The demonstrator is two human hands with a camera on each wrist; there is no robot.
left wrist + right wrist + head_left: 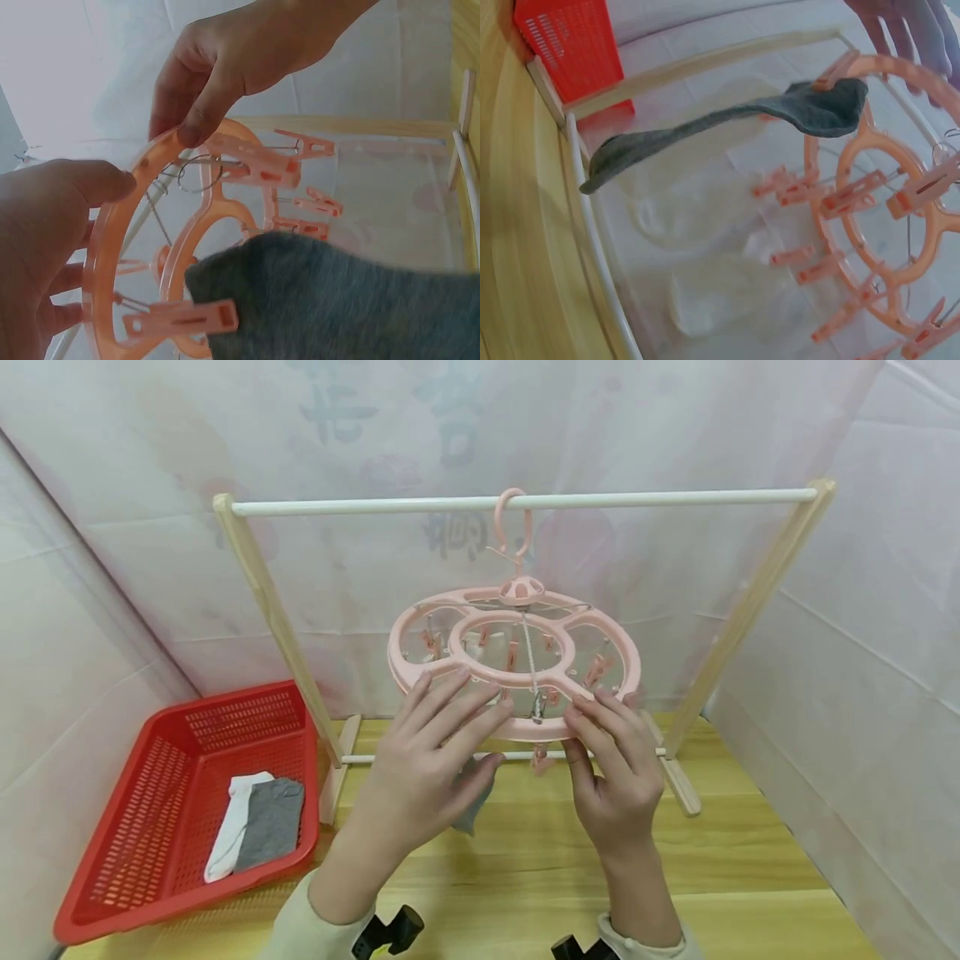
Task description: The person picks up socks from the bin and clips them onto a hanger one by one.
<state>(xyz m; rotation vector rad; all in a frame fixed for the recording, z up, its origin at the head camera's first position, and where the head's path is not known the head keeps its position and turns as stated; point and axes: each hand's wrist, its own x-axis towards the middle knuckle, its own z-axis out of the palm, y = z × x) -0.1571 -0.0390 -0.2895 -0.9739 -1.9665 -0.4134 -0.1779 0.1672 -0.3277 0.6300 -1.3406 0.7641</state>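
Note:
A pink round clip hanger (630, 652) hangs by its hook from a white rail. My left hand (431, 760) lies at its near left rim, fingers stretched over the top and thumb lower down. At the near right rim, my right hand (618, 768) pinches the ring between thumb and fingers. A grey-blue sock (337, 300) dangles from a pink clip (180, 319) on the left-hand side of the ring. In the head view my left hand mostly covers that sock. Several other pink clips (855, 191) hang around the rings.
The rail (360, 507) joins two wooden legs (273, 610) standing on the wooden table (517, 877). A red basket (120, 860) at the left contains a grey sock (272, 827) and a white one (227, 839). Pale fabric walls (840, 610) enclose the space.

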